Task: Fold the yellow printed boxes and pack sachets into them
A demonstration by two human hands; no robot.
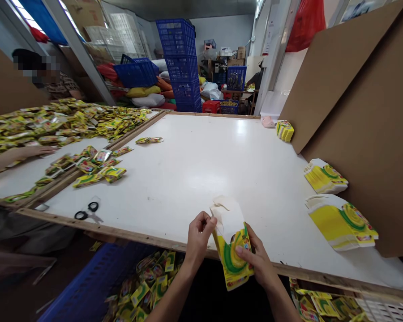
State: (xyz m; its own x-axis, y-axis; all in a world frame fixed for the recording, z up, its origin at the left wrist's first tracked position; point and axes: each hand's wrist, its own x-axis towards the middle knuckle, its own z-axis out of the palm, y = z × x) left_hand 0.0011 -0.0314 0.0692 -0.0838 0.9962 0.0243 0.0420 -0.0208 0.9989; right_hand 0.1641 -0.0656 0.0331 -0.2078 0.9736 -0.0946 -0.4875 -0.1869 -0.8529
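Observation:
A yellow and green printed carton (229,259), its white flaps standing up at the top, is held over the near edge of the white table (201,179). My right hand (259,258) wraps round its right side, thumb across the printed front. On the left, my left hand (199,235) is closed, with thumb and index finger pinching the carton's upper left edge. Whether anything is inside the carton cannot be seen. To the right lie stacks of similar flat cartons (336,223), and more folded cartons (322,176) sit just behind them.
Black-handled scissors (87,211) and loose yellow sachets (110,173) lie at the table's left. Beyond a wooden rail, a co-worker's hand (40,150) rests near a sachet heap (63,120). Below the edge stands a blue crate (87,281) of sachets. Cardboard (362,112) leans at right.

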